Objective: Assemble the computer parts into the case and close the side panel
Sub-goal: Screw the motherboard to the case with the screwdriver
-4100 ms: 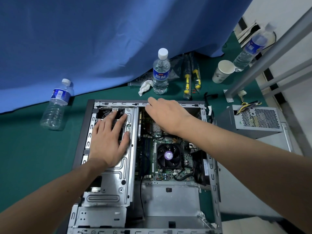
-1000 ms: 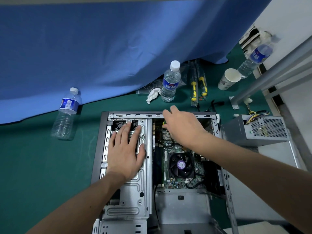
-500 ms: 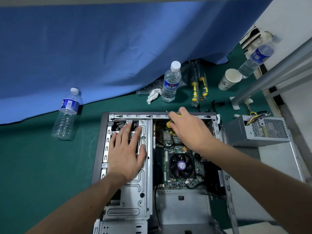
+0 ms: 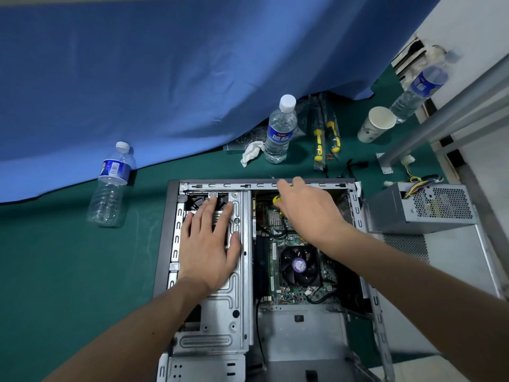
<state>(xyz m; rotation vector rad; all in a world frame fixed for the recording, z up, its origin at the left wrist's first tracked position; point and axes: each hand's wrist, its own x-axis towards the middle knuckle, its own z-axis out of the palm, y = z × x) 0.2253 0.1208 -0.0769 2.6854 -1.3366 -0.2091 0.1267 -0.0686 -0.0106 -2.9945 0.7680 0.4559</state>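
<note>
The computer case [image 4: 170, 244] lies on its side on the green table [image 4: 68, 271], open side up, with no side panel on it. The left hand [image 4: 210, 244] rests flat on the metal drive cage [image 4: 234, 312] in the left half of the case, its grip spread, fingers straight and pointing to the far edge. The right hand [image 4: 308, 208] reaches over the far part of the motherboard [image 4: 275, 271], its grip curled round a yellow-handled tool [image 4: 276, 200], of which only a little yellow shows under the fingers near the far rim. The CPU fan [image 4: 298, 264] sits on the board just below the right forearm. The power supply [image 4: 421, 208] stands outside the case, just to its right, its coloured wires trailing from the top. Beyond the case stand a water bottle [image 4: 281, 130], a crumpled tissue [image 4: 250, 153], packaged yellow screwdrivers [image 4: 326, 139] and a paper cup [image 4: 376, 124]. Another bottle [image 4: 111, 186] stands to the left, against the blue cloth [image 4: 192, 64].
</note>
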